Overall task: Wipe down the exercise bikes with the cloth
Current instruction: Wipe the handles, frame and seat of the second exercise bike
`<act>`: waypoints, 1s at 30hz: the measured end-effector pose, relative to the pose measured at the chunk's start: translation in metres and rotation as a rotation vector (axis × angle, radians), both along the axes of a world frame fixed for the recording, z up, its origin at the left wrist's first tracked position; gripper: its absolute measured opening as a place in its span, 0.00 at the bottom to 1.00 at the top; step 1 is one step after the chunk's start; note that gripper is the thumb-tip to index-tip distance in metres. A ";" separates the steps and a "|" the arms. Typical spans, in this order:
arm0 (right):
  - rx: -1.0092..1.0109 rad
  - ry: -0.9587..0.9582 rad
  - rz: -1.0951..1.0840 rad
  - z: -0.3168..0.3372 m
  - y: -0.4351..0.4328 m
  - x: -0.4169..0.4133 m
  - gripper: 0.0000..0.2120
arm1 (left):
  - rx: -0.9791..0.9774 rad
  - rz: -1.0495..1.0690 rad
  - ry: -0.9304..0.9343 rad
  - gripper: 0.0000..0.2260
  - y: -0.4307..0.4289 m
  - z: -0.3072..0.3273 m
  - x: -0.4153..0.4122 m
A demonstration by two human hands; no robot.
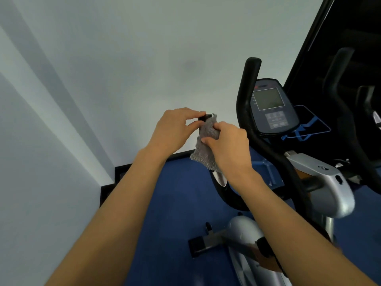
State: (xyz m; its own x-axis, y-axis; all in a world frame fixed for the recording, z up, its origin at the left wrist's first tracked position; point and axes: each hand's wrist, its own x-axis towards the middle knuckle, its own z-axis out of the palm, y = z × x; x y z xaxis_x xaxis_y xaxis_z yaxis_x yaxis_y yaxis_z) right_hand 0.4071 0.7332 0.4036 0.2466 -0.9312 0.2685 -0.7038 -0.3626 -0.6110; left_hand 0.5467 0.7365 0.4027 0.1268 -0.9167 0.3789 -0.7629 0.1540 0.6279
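A silver and black exercise bike (327,182) stands in front of me, with a dark console (272,106) between two black upright handlebars. The left handlebar (221,188) rises to a tip that is mostly wrapped in a grey fluffy cloth (206,141). My right hand (228,147) is closed on the cloth, pressing it around the bar. My left hand (175,129) pinches the black tip of that handlebar at the top, touching the cloth's upper edge. The right handlebar (247,89) stands bare beside the console.
A pale wall (123,58) fills the space behind and to the left, with a black skirting. The floor (175,203) is blue. The bike's front foot (204,242) rests on it. A dark mirror or window (350,58) at right shows a reflected bike.
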 end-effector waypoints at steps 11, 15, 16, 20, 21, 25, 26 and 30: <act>0.075 0.138 0.012 -0.021 0.019 -0.019 0.16 | -0.038 0.011 0.070 0.15 0.006 -0.011 -0.011; 0.121 -0.088 0.031 -0.013 0.016 -0.034 0.12 | -0.013 -0.037 0.035 0.24 0.017 -0.024 -0.018; 0.102 -0.116 0.024 -0.011 0.017 -0.038 0.11 | 0.001 -0.050 0.034 0.27 0.021 -0.027 -0.019; 0.092 -0.096 0.012 -0.003 0.023 -0.052 0.11 | 0.049 -0.058 0.117 0.35 0.035 -0.037 -0.019; 0.104 -0.083 0.021 -0.003 0.024 -0.054 0.11 | 0.061 -0.063 0.121 0.35 0.037 -0.040 -0.020; 0.114 -0.056 0.051 -0.005 0.031 -0.056 0.12 | 0.056 -0.104 0.100 0.33 0.043 -0.050 -0.025; 0.108 -0.048 0.057 -0.004 0.033 -0.056 0.12 | 0.025 -0.104 0.070 0.31 0.044 -0.052 -0.026; 0.082 0.073 0.044 0.002 0.039 -0.062 0.13 | -0.093 -0.096 -0.061 0.27 0.049 -0.061 -0.030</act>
State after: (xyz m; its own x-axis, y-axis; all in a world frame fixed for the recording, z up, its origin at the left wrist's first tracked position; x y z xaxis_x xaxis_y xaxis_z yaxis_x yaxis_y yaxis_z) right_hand 0.3454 0.7723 0.4056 0.3043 -0.9370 0.1718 -0.7320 -0.3454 -0.5873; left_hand 0.5169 0.7851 0.3421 0.0140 -0.8841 0.4670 -0.7783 0.2836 0.5602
